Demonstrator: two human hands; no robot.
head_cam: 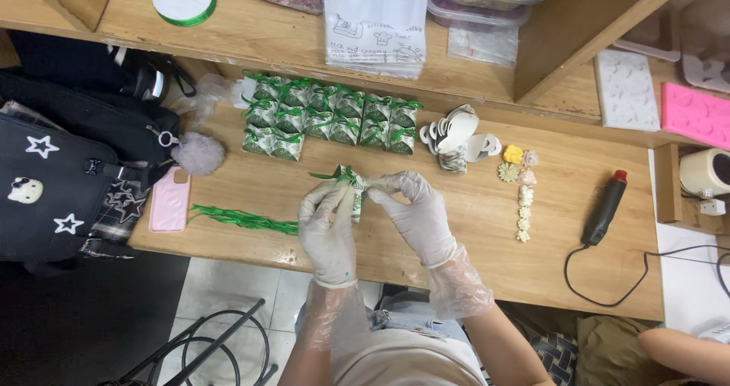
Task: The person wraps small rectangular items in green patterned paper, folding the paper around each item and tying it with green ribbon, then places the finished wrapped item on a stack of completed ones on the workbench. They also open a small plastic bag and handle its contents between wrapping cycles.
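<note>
Already about a dozen green-ribboned white-and-green wrapped packets (331,117) sit in rows at the back of the wooden bench (532,272). Both gloved hands, left hand (327,230) and right hand (414,215), have their fingers pinching one more small packet (355,188) at mid-bench, its ribbon seemingly untied; loose green ribbon strips (243,219) lie near.
</note>
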